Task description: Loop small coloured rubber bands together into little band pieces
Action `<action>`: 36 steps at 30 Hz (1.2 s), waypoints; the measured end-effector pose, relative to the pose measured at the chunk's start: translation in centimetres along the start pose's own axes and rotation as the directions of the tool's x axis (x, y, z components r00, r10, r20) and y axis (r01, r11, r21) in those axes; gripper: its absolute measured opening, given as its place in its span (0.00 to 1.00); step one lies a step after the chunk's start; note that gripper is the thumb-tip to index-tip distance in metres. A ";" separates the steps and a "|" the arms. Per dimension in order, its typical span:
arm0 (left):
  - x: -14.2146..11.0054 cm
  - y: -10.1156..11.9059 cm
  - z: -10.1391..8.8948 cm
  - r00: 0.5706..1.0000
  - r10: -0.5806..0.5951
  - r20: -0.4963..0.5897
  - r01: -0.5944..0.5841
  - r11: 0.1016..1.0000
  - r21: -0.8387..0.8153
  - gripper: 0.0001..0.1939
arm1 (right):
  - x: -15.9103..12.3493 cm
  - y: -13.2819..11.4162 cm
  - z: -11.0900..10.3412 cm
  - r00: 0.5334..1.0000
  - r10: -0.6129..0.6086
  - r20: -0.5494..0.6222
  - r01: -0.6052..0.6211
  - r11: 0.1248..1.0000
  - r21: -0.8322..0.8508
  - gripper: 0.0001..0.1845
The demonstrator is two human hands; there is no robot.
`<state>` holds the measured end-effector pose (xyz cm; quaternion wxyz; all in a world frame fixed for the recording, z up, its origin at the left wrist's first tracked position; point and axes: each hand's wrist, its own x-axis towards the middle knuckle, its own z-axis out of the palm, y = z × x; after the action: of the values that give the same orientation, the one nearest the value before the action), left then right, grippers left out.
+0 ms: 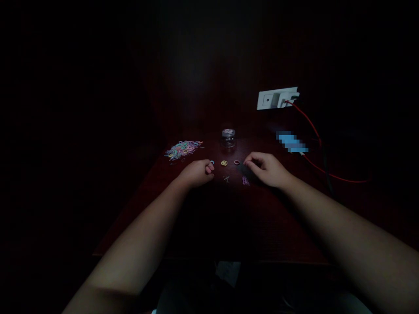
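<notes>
My left hand [198,172] rests low over the dark red table, fingers loosely bent and the thumb a little apart, with no held thing showing. At its fingertips lies a small blue elastic band [212,162], partly covered by the hand. To the right sits a small heap of yellow elastic bands [224,163], then a pinkish-red band cluster [236,162]. Just beside that cluster, my right hand [266,168] has thumb and forefinger pinched together; what is between them is too small to make out. Nearer me lie purple bands [245,180] and a few pale greenish bands [226,179].
A large loose pile of multicoloured elastic bands [183,149] lies back left. Behind the small heaps stands a clear lidded jar [228,138]. At the right, a blurred blue device [291,141] joins a red cable [309,121] from the wall socket [267,100]. The table's front edge [248,261] is near me.
</notes>
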<state>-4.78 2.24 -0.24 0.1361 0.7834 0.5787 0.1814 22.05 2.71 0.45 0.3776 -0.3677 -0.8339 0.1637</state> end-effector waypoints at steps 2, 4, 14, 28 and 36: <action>-0.1 0.2 -0.2 1.000 0.002 -0.014 -0.002 1.000 0.000 0.10 | 0.0 0.0 0.0 1.000 0.004 -0.001 -0.004 1.000 0.002 0.11; -0.2 0.2 -0.6 0.999 0.004 -0.037 -0.003 1.000 0.012 0.08 | -0.1 0.1 0.0 1.000 0.010 0.000 -0.010 1.000 0.002 0.11; 1.0 -5.2 -2.2 0.883 -0.442 -0.162 0.470 0.843 0.263 0.25 | 0.0 0.1 -0.1 1.000 0.021 0.008 -0.021 1.000 0.002 0.12; 1.6 -7.2 -1.9 0.917 -0.334 -0.220 0.356 0.932 0.073 0.09 | -0.2 -0.2 -0.1 0.999 0.029 0.034 -0.029 1.000 -0.005 0.13; 1.8 -7.4 -1.3 0.923 -0.292 -0.251 0.298 0.954 -0.015 0.07 | -0.2 -0.3 -0.1 0.999 0.026 0.034 -0.026 1.000 -0.002 0.13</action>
<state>-11.20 6.11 -1.93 0.0785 0.6598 0.7046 0.2493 22.04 2.39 0.57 0.3609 -0.3762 -0.8355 0.1740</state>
